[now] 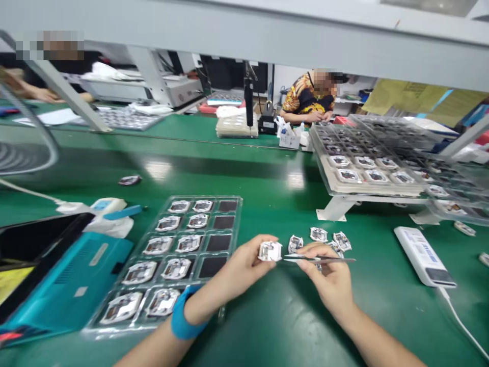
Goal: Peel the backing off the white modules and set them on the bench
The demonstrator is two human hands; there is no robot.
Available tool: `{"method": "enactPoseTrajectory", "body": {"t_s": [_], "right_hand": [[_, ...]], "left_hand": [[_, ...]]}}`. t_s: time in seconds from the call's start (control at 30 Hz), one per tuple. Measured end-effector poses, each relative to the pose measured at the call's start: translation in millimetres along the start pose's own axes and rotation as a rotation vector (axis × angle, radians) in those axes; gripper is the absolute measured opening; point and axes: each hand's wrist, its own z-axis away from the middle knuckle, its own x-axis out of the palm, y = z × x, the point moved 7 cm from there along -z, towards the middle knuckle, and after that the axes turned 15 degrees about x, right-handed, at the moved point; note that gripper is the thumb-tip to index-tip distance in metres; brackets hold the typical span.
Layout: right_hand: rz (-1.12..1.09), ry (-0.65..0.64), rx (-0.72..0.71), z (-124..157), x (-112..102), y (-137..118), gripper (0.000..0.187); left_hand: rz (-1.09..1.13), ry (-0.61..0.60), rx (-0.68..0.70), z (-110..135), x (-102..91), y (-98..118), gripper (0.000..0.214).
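My left hand point(244, 265) pinches a small white and silver component point(269, 251) between thumb and fingers, just above the green table. My right hand point(331, 278) grips metal tweezers point(319, 260), whose tips point left toward that component. Several loose components of the same kind point(319, 235) lie on the table just beyond my hands. To the left sits a clear compartment tray point(229, 224) with two columns filled with components and its right column of dark pockets bare. A blue band is on my left wrist.
A teal device with a dark screen point(57, 275) sits at the left. A white power strip point(424, 256) lies at the right. Raised stacked trays of components point(367, 173) stand at the back right. Other people work across the bench.
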Motion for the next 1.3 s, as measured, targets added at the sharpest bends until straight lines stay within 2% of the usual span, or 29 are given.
{"method": "enactPoseTrajectory", "body": {"t_s": [0.07,0.17,0.23,0.33,0.47,0.57,0.63,0.73,0.8,0.83,0.9,0.97,1.13,1.2,1.3], "right_hand": [[0.025,-0.009,-0.015,1.4,0.6,0.6,0.012],[0.086,-0.048,-0.026,5.0,6.4,2.7,0.011],[0.131,-0.072,-0.027,7.4,10.9,3.1,0.01],[0.144,-0.079,-0.019,8.1,12.8,1.6,0.009],[0.035,-0.006,0.046,-0.7,1.5,2.0,0.009],[-0.097,0.09,0.125,-11.4,-12.7,6.9,0.012],[-0.17,0.15,0.161,-17.8,-21.1,10.4,0.017],[-0.217,0.208,0.196,-25.0,-29.4,15.9,0.024],[-0.222,0.231,0.216,-28.1,-32.4,20.0,0.026],[-0.22,0.237,0.224,-29.2,-33.1,21.9,0.026],[-0.216,0.241,0.235,-30.5,-33.6,24.6,0.027],[-0.216,0.233,0.243,-30.8,-32.8,25.9,0.027],[-0.214,0.205,0.255,-27.8,-28.9,23.8,0.027],[-0.225,0.192,0.254,-26.1,-26.8,22.6,0.027],[-0.238,0.169,0.257,-23.5,-23.1,21.9,0.025]], "left_hand": [[-0.395,0.082,0.031,-10.9,-42.0,-8.6,0.04],[-0.608,0.188,0.028,-30.1,-101.5,-29.2,0.042],[-0.703,0.204,-0.001,-40.7,-128.4,-46.6,0.043],[-0.791,0.173,-0.057,-46.6,-145.1,-71.8,0.047],[-0.844,0.108,-0.1,-43.9,-146.1,-88.3,0.056],[-0.865,0.099,-0.083,-44.8,-135.5,-79.5,0.061],[-0.861,0.09,-0.016,-46.8,-111.5,-63.9,0.062],[-0.764,-0.039,0.137,-48.5,-43.4,-38.6,0.053],[-0.596,-0.155,0.198,-48.2,6.2,-27.8,0.058],[-0.558,-0.177,0.209,-48.6,24.0,-23.9,0.062],[-0.507,-0.191,0.218,-50.9,45.3,-18.8,0.06],[-0.477,-0.179,0.219,-53.0,49.4,-15.1,0.05],[-0.384,-0.117,0.168,-42.9,33.4,-1.1,0.028],[-0.239,-0.066,0.088,-33.0,29.1,3.0,0.029],[0.137,0.023,-0.064,-17.2,29.7,2.7,0.048]]}}
